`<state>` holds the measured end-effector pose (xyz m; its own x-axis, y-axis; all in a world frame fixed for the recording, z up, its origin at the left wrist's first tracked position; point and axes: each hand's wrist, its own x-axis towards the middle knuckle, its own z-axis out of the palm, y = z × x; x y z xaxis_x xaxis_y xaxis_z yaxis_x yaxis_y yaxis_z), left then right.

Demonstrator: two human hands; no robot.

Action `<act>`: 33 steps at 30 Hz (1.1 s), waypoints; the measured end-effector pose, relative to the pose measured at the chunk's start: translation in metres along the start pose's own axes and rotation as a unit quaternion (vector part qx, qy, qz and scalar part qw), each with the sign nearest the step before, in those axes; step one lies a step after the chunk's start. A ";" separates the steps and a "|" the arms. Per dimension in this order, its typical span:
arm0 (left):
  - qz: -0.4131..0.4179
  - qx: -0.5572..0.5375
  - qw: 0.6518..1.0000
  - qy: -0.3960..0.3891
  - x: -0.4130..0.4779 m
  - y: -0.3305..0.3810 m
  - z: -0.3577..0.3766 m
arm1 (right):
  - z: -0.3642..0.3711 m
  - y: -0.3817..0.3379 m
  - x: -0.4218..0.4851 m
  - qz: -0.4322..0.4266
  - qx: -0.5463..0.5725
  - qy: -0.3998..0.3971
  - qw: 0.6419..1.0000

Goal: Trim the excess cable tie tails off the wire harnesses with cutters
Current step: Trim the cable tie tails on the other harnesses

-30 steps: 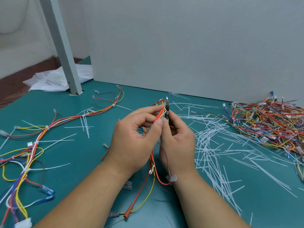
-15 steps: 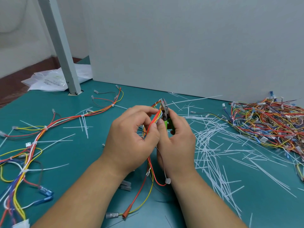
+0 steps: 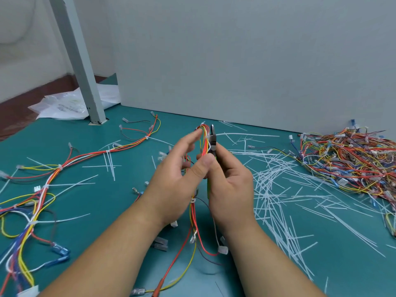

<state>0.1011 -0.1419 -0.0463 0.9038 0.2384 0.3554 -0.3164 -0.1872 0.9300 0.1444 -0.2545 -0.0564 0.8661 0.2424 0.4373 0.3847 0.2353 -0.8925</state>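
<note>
Left hand (image 3: 177, 179) pinches the wire harness (image 3: 205, 144), right hand (image 3: 231, 185) grips cutters (image 3: 213, 139); cut flush, nicking no insulation.

Both bare forearms reach in from the lower edge and converge at the middle, wrists close together. The left hand (image 3: 177, 183) points its fingers upward, nearly straight, with the thumb pinching the wire harness (image 3: 204, 136) against them. The right hand (image 3: 232, 185), touching it, curls round the cutters (image 3: 213, 139), its thumb lying along the handle.
</note>
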 end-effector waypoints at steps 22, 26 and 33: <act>0.108 0.141 0.980 0.089 -0.005 0.000 0.011 | -0.004 0.006 0.007 0.067 0.048 0.062 0.995; 0.104 0.151 0.974 0.136 -0.007 0.000 0.016 | -0.003 0.010 0.007 0.074 0.033 0.050 0.995; 0.055 0.078 0.992 0.077 -0.009 -0.005 0.022 | -0.004 0.014 0.008 0.081 0.030 0.075 0.993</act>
<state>0.1009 -0.1637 -0.0559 0.8074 0.3488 0.4759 -0.3519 -0.3628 0.8629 0.1578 -0.2530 -0.0661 0.9546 0.1393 0.2635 0.2211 0.2618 -0.9395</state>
